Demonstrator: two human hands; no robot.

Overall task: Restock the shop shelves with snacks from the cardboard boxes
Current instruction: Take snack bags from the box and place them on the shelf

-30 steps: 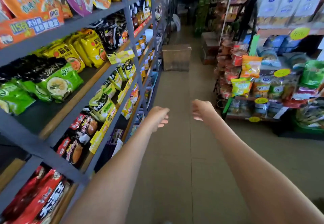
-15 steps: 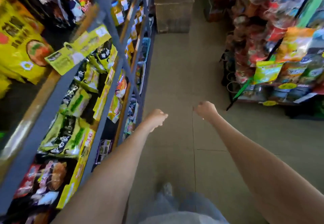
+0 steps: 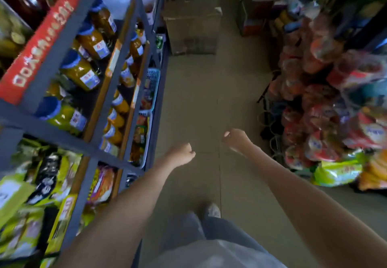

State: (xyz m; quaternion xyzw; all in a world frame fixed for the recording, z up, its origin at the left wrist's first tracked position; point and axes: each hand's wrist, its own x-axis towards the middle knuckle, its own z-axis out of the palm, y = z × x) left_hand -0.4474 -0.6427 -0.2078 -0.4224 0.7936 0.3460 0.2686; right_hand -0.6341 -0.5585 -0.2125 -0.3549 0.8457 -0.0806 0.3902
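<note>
Both hands empty in the aisle, cardboard box at the far end

The person stands on the tiled floor (image 3: 188, 110) of a narrow shop aisle, with both bare arms stretched forward. The left hand (image 3: 181, 155) has its fingers curled into a fist and holds nothing. The right hand (image 3: 236, 139) is curled the same way, thumb on top, also empty. The two hands are near each other but apart, above the middle of the floor.

The cardboard box (image 3: 192, 31) stands on the floor at the far end of the aisle, well apart from both hands, just beside the far end of the grey metal shelf unit (image 3: 62, 136). It is blurred, and I cannot tell if the top is open or closed.

The shelf unit runs along the left edge of the aisle. Its upper levels carry jars with blue lids (image 3: 83, 72), behind a red price strip (image 3: 41, 45). A blue plastic basket (image 3: 154, 79) sits at the front edge of a shelf further along. The lower levels near the person carry green and yellow snack packs (image 3: 21, 194).

Along the right edge of the aisle there is a display of bagged snacks (image 3: 326, 133), mostly red and orange.

At the bottom, grey trousers (image 3: 188, 225) and one shoe (image 3: 212, 210) show
</note>
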